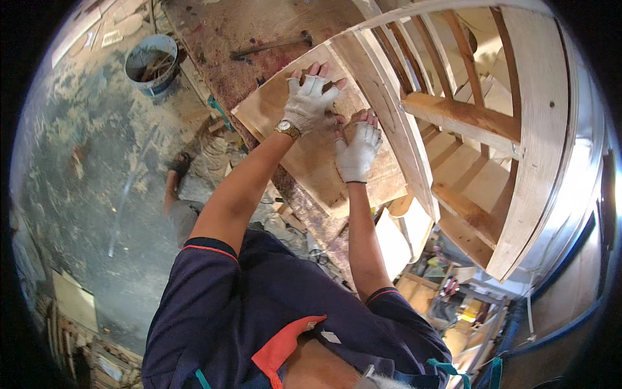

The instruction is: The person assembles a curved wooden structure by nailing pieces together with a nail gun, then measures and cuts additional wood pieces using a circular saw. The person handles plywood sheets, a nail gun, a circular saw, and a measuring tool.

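A light plywood board (pixel 317 165) lies at an angle against the curved edge of a slatted wooden frame (pixel 534 129). My left hand (pixel 310 100), in a white fingerless glove, rests on the board's far part with the fingers spread. Closer to me, my right hand (pixel 359 150), gloved the same way, presses on the board near the frame's rail, its fingers stretched out. Neither hand holds anything. Beyond the left hand a hammer (pixel 272 47) lies on the stained worktable (pixel 214 29).
On the dusty floor (pixel 97 188) at left stands a bucket (pixel 151 63) with scraps in it. Offcuts and debris lie beside the table. Tools and wood pieces crowd a cluttered rack (pixel 463 305) at lower right. The tall frame fills the right side.
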### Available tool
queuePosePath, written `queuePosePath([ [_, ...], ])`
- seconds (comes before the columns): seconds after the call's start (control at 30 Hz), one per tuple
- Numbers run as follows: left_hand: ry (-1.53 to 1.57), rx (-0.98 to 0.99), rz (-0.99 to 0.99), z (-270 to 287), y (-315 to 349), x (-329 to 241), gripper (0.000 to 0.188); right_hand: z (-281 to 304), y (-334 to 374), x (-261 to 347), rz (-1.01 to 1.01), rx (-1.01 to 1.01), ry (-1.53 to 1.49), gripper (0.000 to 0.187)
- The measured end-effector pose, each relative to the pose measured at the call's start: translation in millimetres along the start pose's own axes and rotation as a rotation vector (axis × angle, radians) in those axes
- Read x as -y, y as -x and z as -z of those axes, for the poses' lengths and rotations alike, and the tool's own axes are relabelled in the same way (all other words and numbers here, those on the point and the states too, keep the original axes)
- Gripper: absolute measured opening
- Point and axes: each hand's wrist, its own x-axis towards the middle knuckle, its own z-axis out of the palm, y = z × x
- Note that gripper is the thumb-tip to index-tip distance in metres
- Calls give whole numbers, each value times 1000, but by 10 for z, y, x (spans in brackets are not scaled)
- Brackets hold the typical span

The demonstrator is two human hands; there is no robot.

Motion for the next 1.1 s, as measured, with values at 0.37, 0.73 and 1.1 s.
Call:
queuePosePath([
  [0.37,-79,81,-195,61,-230,166,108,-114,25,-44,-41,17,-3,78],
  [0.73,-124,78,-176,42,-181,161,110,-76,27,-36,-35,24,-23,74],
  [1.1,-87,64,-168,-68,-202,217,100,-17,430,-115,-200,-186,-124,74],
])
